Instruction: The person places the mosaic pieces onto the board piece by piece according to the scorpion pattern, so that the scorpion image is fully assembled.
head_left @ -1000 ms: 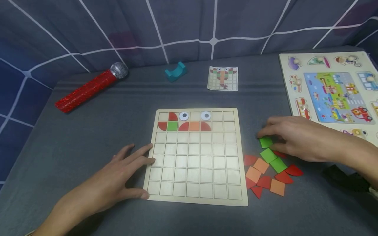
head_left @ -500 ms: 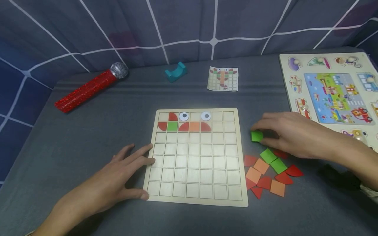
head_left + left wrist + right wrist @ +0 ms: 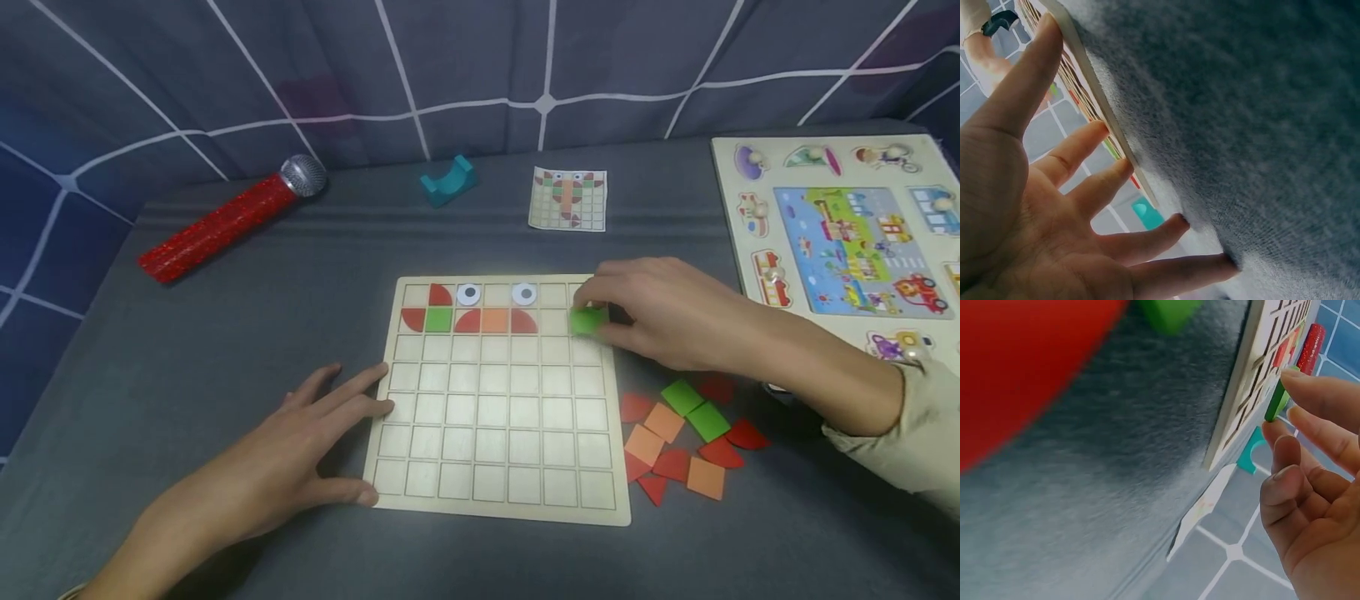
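Note:
A wooden grid board lies on the dark cloth. Its top rows hold red quarter-circle pieces, an orange square, a green square and two white eye discs. My right hand pinches another green square tile between thumb and fingers over the board's right-hand column, second row; the right wrist view shows this tile edge-on, raised above the board. Along the board's left edge my left hand is spread, with its thumb and some fingertips touching the rim.
Loose red, orange and green pieces lie right of the board. A small printed pattern card, a teal curved block and a red microphone sit toward the back. A knobbed picture puzzle occupies the right.
My right hand has lifted the green square tile from the loose pieces and carried it left over the board. My left hand stays at the board's left edge.

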`<state>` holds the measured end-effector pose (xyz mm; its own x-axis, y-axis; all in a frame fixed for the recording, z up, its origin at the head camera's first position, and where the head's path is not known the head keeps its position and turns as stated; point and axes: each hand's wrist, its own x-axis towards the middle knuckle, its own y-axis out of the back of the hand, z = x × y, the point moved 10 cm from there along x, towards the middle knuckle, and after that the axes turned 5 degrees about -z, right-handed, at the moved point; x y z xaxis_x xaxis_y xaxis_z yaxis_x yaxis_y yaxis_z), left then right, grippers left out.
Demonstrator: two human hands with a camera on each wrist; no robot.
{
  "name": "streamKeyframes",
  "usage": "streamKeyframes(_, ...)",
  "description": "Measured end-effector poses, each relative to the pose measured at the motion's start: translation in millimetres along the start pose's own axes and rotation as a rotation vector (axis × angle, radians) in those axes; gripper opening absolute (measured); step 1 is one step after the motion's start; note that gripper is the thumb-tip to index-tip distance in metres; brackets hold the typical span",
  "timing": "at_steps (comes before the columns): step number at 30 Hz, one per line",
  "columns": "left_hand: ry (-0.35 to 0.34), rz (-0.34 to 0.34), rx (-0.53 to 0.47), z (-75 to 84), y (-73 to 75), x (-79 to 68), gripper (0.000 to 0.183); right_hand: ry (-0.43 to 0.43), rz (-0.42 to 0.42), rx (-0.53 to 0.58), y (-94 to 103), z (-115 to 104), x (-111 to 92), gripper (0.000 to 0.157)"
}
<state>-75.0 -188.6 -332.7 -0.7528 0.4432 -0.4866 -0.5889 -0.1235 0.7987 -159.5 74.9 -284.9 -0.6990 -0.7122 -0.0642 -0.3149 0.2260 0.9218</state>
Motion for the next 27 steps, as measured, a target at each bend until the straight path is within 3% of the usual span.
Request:
streamKeyframes(8, 0.003, -0.002, -0.002, -0.4, 0.0, -0.3, 0.08, 0.066, -0.013, 0.014, -2.1, -11.8, 21.9, 0.021)
streamKeyframes(27, 0.016, -0.017, -0.001, -0.3, -0.1, 2.7, 0.082, 0.025, -0.066, 0.019, -13.8, -11.0, 35.2, 0.024)
